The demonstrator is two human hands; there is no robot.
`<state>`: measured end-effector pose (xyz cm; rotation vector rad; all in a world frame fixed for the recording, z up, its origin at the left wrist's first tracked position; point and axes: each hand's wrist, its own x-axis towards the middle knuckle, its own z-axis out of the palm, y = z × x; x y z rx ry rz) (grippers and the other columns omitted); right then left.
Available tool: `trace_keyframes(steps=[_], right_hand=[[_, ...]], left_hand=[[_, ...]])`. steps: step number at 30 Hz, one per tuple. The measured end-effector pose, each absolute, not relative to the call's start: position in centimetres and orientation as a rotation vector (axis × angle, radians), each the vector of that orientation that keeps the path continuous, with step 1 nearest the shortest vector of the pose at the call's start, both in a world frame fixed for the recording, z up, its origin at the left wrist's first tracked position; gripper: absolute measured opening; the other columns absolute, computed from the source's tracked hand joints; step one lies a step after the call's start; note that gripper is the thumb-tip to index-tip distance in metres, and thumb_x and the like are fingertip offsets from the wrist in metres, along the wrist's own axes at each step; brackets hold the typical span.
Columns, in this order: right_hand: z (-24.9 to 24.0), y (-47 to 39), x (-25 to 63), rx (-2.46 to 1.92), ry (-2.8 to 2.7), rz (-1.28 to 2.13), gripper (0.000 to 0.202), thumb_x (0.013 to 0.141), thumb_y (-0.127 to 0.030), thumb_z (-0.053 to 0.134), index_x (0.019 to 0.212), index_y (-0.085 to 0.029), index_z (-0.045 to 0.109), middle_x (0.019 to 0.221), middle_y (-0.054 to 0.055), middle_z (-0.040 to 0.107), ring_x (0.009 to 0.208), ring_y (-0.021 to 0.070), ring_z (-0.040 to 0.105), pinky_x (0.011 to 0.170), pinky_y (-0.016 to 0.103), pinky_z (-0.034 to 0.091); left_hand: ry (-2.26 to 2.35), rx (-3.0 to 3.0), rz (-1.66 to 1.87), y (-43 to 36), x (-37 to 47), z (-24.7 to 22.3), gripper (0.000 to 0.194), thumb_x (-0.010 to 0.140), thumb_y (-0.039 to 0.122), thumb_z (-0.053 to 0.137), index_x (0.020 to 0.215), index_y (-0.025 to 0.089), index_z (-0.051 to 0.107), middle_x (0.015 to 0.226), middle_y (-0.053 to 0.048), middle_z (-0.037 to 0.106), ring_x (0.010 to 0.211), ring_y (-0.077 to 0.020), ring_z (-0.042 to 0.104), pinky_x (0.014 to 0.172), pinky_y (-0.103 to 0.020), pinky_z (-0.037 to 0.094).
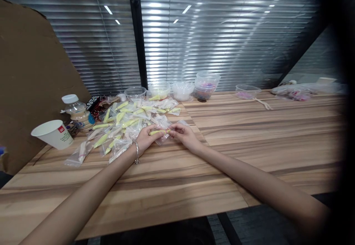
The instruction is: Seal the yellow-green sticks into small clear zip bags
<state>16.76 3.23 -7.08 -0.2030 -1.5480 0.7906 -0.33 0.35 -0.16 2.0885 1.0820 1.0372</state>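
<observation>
Near the middle of the wooden table, my left hand (146, 139) is closed on a small clear bag (163, 138) with a thin yellow item (159, 131) in or on it. My right hand (184, 136) pinches the right end of the same bag, its fingertips close to those of the left. Beside and behind my left hand lies a spread pile of clear bags (119, 117) holding yellow and pale pieces. A chain bracelet circles my left wrist.
A paper cup (54, 134) and a bottle (79, 114) stand at the left, by a cardboard sheet (30, 78). Plastic tubs (206, 84) line the table's back edge. Farther right are a shallow container (247, 91), pale sticks (263, 103) and plastic bags (302, 91).
</observation>
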Motion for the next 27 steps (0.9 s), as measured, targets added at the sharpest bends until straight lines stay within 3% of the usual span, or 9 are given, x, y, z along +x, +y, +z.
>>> trace_keyframes(steps=[7, 14, 27], right_hand=[[-7.2, 4.2, 17.1, -0.227, -1.574, 0.714, 0.019, 0.079, -0.033, 0.060, 0.085, -0.015, 0.061, 0.081, 0.003, 0.058, 0.075, 0.0128, 0.052, 0.071, 0.026, 0.041], [-7.3, 4.0, 17.1, -0.258, -1.562, 0.596, 0.021, 0.080, -0.034, 0.059, 0.094, -0.018, 0.055, 0.090, 0.003, 0.055, 0.077, 0.0122, 0.050, 0.068, 0.024, 0.040], [-7.2, 4.1, 18.1, -0.320, -1.822, 0.479, 0.018, 0.089, -0.031, 0.046, 0.086, -0.015, 0.053, 0.080, 0.002, 0.051, 0.078, 0.0126, 0.047, 0.073, 0.025, 0.036]], left_hand=[[1.125, 2.193, 1.049, -0.2, 0.0, 0.2, 0.044, 0.063, 0.047, 0.064, 0.091, 0.013, 0.061, 0.097, -0.005, 0.063, 0.086, -0.0083, 0.056, 0.077, -0.017, 0.044], [1.093, 2.118, 1.050, 0.0, 0.0, 0.1, 0.045, 0.065, 0.047, 0.062, 0.094, 0.012, 0.058, 0.092, -0.004, 0.062, 0.079, -0.0065, 0.055, 0.069, -0.015, 0.044], [1.185, 2.294, 1.001, -0.1, -0.2, 0.1, 0.040, 0.067, 0.049, 0.060, 0.091, 0.017, 0.062, 0.096, -0.002, 0.062, 0.088, -0.0072, 0.054, 0.079, -0.016, 0.041]])
